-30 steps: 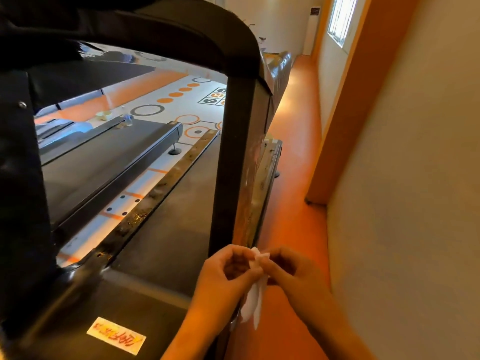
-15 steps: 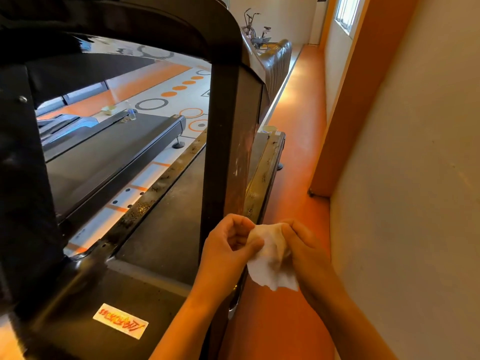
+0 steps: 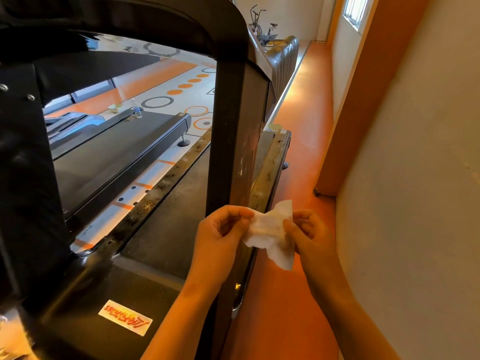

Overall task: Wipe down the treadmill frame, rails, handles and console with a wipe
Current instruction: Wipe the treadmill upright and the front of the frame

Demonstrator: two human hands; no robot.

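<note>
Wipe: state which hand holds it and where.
Both hands hold the white wipe: the left hand pinches its left edge, the right hand pinches its right edge, spread between them.

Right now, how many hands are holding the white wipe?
2. The left hand pinches the left edge of the wipe; the right hand pinches its right edge. Neither is hidden.

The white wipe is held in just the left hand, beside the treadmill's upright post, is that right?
Not quite: in the head view both hands hold the white wipe, the left hand pinching one edge and the right hand the other, beside the treadmill's upright post.
</note>
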